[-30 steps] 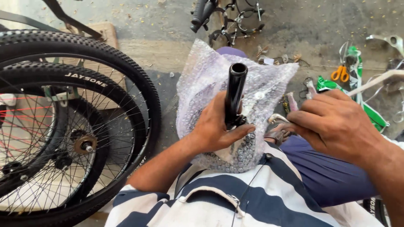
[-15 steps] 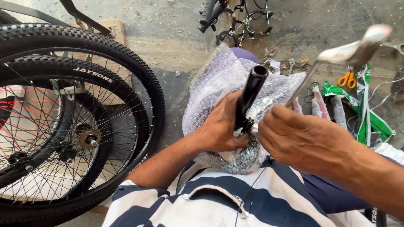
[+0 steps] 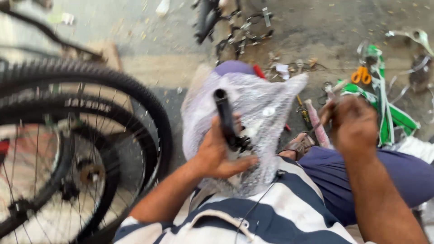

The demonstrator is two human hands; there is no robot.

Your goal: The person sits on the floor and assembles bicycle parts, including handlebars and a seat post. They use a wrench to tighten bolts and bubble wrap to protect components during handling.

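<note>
While gripped, handlebar grip (image 3: 224, 118) tops L hand (image 3: 217, 153) (wrapped).

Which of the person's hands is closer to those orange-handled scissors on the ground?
The right hand. It is raised just below and left of the orange-handled scissors, while the left hand grips the black handlebar grip, far to their left.

Even, soft daylight, faint shadows, heavy motion blur throughout, worst perhaps on the bicycle wheels (image 3: 68, 153).
</note>
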